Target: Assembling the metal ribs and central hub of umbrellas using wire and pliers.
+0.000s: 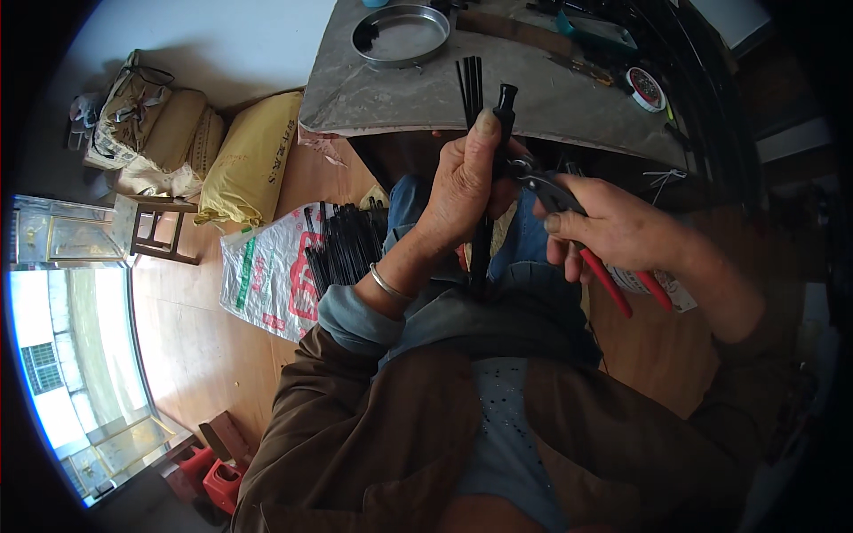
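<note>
In the head view, the left hand is clamped around a black rod with a flared top, held upright just in front of the near edge of the table; the rod's top rises beyond the thumb, to its right. Thin black sticks stand up on the thumb's other side. The right hand is wrapped around red-handled pliers, handles spread, their tip right beside the rod and the left hand's fingers; whether the tip grips anything cannot be told. On the table, a round metal pan sits by the left edge, toward the far side, and a round tin near the right edge. Left of the knees, more black rods lie over the right edge of a white sack.
</note>
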`<state>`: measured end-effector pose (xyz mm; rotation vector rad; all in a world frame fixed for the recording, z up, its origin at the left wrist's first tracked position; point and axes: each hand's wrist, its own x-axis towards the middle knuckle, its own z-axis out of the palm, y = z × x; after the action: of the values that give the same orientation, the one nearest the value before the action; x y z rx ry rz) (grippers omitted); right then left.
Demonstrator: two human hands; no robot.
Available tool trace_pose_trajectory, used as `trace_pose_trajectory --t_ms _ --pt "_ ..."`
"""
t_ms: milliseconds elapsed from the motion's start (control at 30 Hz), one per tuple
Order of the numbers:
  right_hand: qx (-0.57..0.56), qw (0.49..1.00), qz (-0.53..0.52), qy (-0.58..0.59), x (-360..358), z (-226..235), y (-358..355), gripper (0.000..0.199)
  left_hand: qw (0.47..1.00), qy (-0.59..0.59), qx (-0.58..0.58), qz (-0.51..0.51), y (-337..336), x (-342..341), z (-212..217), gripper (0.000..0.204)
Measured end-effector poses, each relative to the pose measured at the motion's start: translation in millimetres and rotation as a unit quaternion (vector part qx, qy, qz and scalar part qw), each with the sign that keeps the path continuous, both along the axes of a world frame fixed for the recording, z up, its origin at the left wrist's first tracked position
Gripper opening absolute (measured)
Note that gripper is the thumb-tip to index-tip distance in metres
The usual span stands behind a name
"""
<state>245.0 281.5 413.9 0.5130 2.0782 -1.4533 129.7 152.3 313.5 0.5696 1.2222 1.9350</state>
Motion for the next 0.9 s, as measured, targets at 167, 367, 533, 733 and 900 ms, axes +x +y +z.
trace_pose_trajectory --t_ms 167,367,533,733,900 --pt "-0.016 0.999 -0.016 -0.032 1 11 6 0.020 1.000 -0.012 0.006 0.002 2 2 4 0.062" --pt "-0.047 0.998 -0.018 -0.038 3 6 11 0.019 0.999 0.020 -0.031 -0.003 3 5 9 0.064" --pt "0.014 0.999 -0.001 -0.042 -1 5 7 0.022 0.998 0.053 -0.040 -0.004 3 6 4 0.065" --pt "0.397 0.894 0.094 0.186 -43 -49 33 0.031 0.980 0.091 -0.030 0.177 26 -15 -25 0.043" --pt "0.526 0.815 0.034 0.241 -96 -98 81 0.041 0.954 0.078 -0.099 0.271 20 -49 -42 0.033"
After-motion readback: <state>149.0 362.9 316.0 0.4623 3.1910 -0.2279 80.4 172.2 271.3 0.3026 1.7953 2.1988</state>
